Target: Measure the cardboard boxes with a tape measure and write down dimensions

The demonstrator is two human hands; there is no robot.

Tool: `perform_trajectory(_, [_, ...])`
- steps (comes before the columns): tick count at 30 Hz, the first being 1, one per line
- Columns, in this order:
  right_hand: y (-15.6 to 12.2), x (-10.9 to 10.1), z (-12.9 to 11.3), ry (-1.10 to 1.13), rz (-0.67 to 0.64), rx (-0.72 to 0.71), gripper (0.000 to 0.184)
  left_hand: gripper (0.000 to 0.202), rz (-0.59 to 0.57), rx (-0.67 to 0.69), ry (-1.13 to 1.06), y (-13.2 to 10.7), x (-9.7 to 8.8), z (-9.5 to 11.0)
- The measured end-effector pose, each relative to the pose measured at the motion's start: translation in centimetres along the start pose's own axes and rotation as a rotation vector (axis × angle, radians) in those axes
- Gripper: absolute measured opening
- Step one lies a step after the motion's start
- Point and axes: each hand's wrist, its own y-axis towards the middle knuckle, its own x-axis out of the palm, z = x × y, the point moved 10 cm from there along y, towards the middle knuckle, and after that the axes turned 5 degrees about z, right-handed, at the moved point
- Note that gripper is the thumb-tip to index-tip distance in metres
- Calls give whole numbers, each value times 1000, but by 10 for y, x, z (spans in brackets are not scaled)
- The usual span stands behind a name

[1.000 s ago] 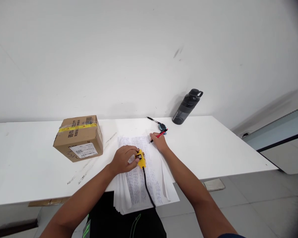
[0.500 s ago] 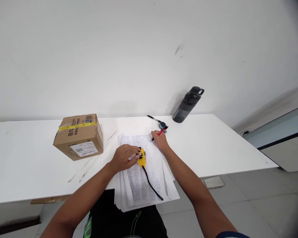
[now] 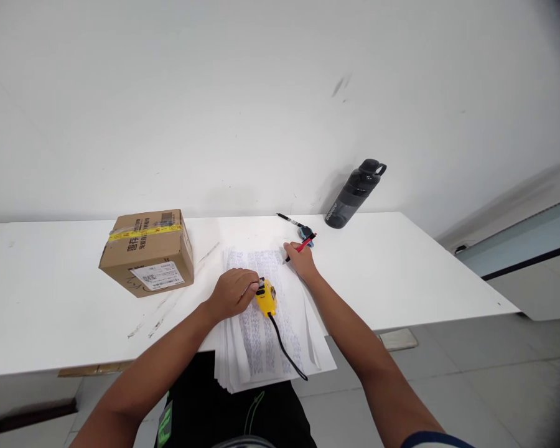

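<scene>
My left hand (image 3: pixel 234 292) is closed, with thumb and fingers on the top end of a yellow tape measure (image 3: pixel 266 300). Its black wrist strap (image 3: pixel 287 351) trails down over the paper. A red pen (image 3: pixel 303 244) with a dark tip is pinched in my right hand (image 3: pixel 303 261), near the upper right corner of the sheets. Under both hands lies a stack of paper (image 3: pixel 261 358), its top sheet filled with columns of blue handwriting. The lower part of the stack hangs over the table's front edge.
A taped cardboard box (image 3: pixel 152 255) stands on the white table (image 3: pixel 74 330) to the left. Behind my right hand lie a black pen (image 3: pixel 289 219) and a small blue and black object (image 3: pixel 304 233). A dark bottle (image 3: pixel 354 194) stands near the wall.
My left thumb and fingers have shifted on the tape measure, which now sits slightly turned and shows more of its yellow body. My right hand stays nearly in place with the red pen.
</scene>
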Motion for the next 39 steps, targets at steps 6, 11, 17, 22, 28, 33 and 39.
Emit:
perform_trajectory(6, [3,-7,3,-13,66,11,40,24,-87,-66,16,-2,11,-6])
perform_trajectory(11, [3,-1,2,-10,15,12,41,21,21,-97,-20,-1,1,-13])
perform_trajectory(17, [1,-3,1,-16,26,23,41,14,233,-77,125,-1,-21,-19])
perform_trajectory(22, [0,-8,0,-20,85,21,44,11,128,-50,91,2,-10,-14])
perform_trajectory(28, [1,-8,3,-37,98,14,45,11,135,-83,7,2,-12,-13])
perform_trajectory(33, [2,-9,4,-45,94,12,44,16,104,-167,-41,-1,-9,-21])
perform_trajectory(39, [3,-9,4,-48,93,-10,43,18,130,-178,-62,-2,-9,-20])
